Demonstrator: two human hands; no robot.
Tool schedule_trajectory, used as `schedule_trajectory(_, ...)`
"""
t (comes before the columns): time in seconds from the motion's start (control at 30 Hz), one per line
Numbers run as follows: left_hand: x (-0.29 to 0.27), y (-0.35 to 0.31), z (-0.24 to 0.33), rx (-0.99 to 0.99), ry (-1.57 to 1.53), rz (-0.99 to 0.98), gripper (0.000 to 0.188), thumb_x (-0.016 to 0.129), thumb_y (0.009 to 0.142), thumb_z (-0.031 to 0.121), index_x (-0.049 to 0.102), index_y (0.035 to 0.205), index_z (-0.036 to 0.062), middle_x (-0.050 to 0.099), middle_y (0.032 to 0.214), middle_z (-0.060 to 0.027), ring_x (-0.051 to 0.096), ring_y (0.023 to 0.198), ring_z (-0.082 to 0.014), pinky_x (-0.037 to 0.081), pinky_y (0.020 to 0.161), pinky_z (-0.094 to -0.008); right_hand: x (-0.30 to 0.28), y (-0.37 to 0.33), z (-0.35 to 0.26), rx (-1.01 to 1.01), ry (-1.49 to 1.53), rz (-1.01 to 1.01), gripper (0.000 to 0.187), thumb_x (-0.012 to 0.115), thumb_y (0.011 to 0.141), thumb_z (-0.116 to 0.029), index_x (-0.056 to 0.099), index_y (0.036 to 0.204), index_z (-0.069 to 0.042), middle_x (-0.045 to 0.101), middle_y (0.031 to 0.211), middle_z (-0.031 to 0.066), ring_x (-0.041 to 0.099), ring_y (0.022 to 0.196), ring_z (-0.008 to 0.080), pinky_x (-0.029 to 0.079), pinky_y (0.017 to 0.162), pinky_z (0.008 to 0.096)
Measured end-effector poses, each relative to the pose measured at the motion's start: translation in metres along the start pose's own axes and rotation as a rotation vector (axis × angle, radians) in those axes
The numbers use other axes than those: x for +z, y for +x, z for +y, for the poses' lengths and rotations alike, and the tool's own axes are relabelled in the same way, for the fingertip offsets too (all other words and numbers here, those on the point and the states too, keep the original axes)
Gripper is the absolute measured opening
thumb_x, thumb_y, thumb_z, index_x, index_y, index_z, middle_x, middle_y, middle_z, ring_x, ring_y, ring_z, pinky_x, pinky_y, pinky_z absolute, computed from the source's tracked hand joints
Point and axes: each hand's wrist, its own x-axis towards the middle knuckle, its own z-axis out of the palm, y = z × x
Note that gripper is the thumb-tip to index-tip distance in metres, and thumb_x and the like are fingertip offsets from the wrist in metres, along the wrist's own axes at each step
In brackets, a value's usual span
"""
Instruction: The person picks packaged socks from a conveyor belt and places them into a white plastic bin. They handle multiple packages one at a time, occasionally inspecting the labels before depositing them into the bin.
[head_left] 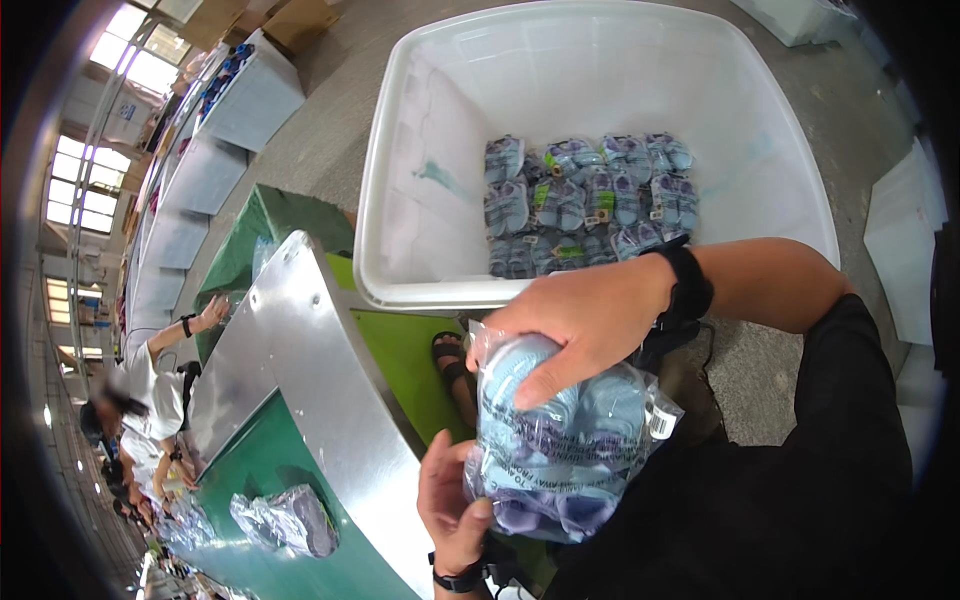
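Note:
A clear plastic bag with a pair of light blue and purple shoes (560,440) is held upright in front of my body. My right hand (575,320) grips its upper end, thumb across the front and fingers over the top. At its lower left edge, my left hand (455,495) holds the plastic between thumb and fingers; some fingertips are hidden behind it. Printed text and a white label show on the bag. Just beyond my hands stands a large white bin (770,180), where similar bagged shoes (590,200) lie in rows on the bottom.
To the left, a green conveyor belt (290,450) with a metal edge (345,380) carries another bagged pair of shoes (288,520). Co-workers (155,390) stand along its far side. White bins (250,100) line the left background; another white bin (905,240) is at right.

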Motion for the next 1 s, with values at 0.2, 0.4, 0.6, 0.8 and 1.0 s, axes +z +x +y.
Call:
schedule_trajectory(0.2,-0.061,0.011,-0.018,-0.206,0.069,0.315,0.054,0.062,0.102,0.030,0.049,0.144,-0.0008,0.065,0.127,-0.0137,0.064,0.116,-0.0254,0.053,0.096,-0.0403,-0.076,-0.050,0.009,0.305,0.015,0.501,0.045,0.069,0.096,-0.032,0.064,0.127,0.000,0.071,0.098,0.0079,0.065,0.065,0.0153,0.052,0.061,0.0294)
schedule_trajectory(0.4,-0.109,0.000,-0.053,-0.180,-0.064,0.505,0.039,0.055,0.107,0.022,0.051,0.139,0.0011,0.066,0.113,-0.0109,0.068,0.092,-0.0184,0.055,0.072,-0.0265,-0.136,-0.098,0.088,0.390,0.406,0.956,0.046,0.067,0.099,-0.029,0.059,0.135,-0.002,0.069,0.095,0.0034,0.061,0.061,0.0092,0.049,0.052,0.0250)
schedule_trajectory(0.6,-0.109,0.000,-0.048,-0.269,-0.159,0.529,0.043,0.050,0.109,0.012,0.043,0.149,-0.0009,0.059,0.122,-0.0127,0.057,0.096,-0.0152,0.047,0.072,-0.0234,-0.131,-0.123,0.191,0.678,0.223,1.005,0.058,0.068,0.096,-0.027,0.051,0.144,0.001,0.069,0.098,0.0080,0.067,0.067,0.0150,0.053,0.052,0.0275)
schedule_trajectory(0.8,-0.105,0.003,-0.041,-0.284,-0.179,0.484,0.045,0.050,0.109,0.013,0.042,0.151,-0.0021,0.059,0.121,-0.0125,0.058,0.097,-0.0156,0.048,0.074,-0.0245,-0.114,-0.138,0.264,1.015,0.286,1.064,0.048,0.065,0.093,-0.024,0.059,0.129,0.007,0.072,0.097,0.0182,0.070,0.064,0.0226,0.054,0.050,0.0334)
schedule_trajectory(1.0,-0.111,0.002,-0.043,-0.285,-0.175,0.461,0.045,0.049,0.109,0.014,0.042,0.150,-0.0026,0.061,0.122,-0.0135,0.061,0.096,-0.0170,0.050,0.076,-0.0255,-0.107,-0.166,0.284,1.476,0.035,0.410,0.046,0.058,0.098,-0.026,0.063,0.105,0.019,0.074,0.090,0.0268,0.075,0.063,0.0306,0.057,0.050,0.0391)
